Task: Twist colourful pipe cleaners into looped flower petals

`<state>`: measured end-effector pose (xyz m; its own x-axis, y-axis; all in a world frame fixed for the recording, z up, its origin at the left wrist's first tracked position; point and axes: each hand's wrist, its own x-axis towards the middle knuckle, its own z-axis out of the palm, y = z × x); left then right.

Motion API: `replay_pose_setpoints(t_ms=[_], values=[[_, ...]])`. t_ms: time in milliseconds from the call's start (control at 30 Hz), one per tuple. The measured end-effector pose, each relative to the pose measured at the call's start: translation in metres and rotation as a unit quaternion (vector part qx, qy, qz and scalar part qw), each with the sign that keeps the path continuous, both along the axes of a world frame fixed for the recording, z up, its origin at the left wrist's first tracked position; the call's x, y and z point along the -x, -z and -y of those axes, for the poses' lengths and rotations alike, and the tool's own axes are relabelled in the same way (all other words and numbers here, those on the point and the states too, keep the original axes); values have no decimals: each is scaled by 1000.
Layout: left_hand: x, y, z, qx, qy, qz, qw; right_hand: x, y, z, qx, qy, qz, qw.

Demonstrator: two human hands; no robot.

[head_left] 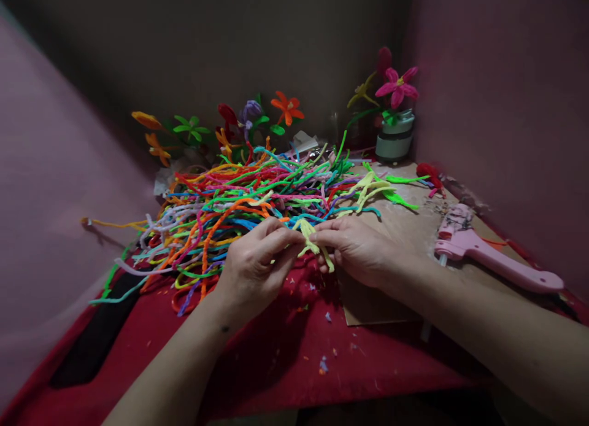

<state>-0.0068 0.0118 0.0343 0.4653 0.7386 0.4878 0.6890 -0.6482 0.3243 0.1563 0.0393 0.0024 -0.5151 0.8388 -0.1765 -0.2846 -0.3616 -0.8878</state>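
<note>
Between my two hands is a pale yellow bundle of bent pipe cleaners, with one loose end hanging down on the right. My left hand pinches it from the left, thumb and forefinger pressed together. From the right, my right hand grips it between thumb and fingers. Just beyond my hands spreads a large tangled heap of pipe cleaners in many colours. More pale yellow pipe cleaners, looped together, lie on the heap's right side.
A pink glue gun rests on the cardboard at right. Finished pipe-cleaner flowers stand behind the heap, one pink flower by a pale green pot. A black strip lies left on the red cloth, which has scattered fluff bits.
</note>
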Motion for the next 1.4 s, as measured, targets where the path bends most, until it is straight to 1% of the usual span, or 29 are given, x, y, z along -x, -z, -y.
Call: replay_pose_setpoints(t_ms=[200,333,433,533,667,800,900,1033,1233,1400], values=[[0,2,0,-17,2,-50,999,1,1,-1,2,5,25,1000],[0,6,1,-41,3,-93,995,0,3,0,-6,-6,46,999],[0,9,0,-64,-7,-136,989,0,3,0,-14,-10,65,998],[0,12,-1,-83,-10,-184,979,0,1,2,-37,-2,96,995],[-2,13,1,-94,10,-232,968,-1,0,2,-71,7,143,987],[-7,13,3,-110,35,-272,955,-1,5,-1,-85,14,173,981],[-9,12,5,-115,38,-279,953,-1,7,-2,-91,17,182,979],[-11,13,6,-106,48,-274,955,-1,4,-1,-92,16,185,978],[-8,18,6,-51,54,-243,967,-3,1,0,-87,15,188,978],[-12,19,9,-57,80,-273,957,-1,4,1,-77,6,200,977]])
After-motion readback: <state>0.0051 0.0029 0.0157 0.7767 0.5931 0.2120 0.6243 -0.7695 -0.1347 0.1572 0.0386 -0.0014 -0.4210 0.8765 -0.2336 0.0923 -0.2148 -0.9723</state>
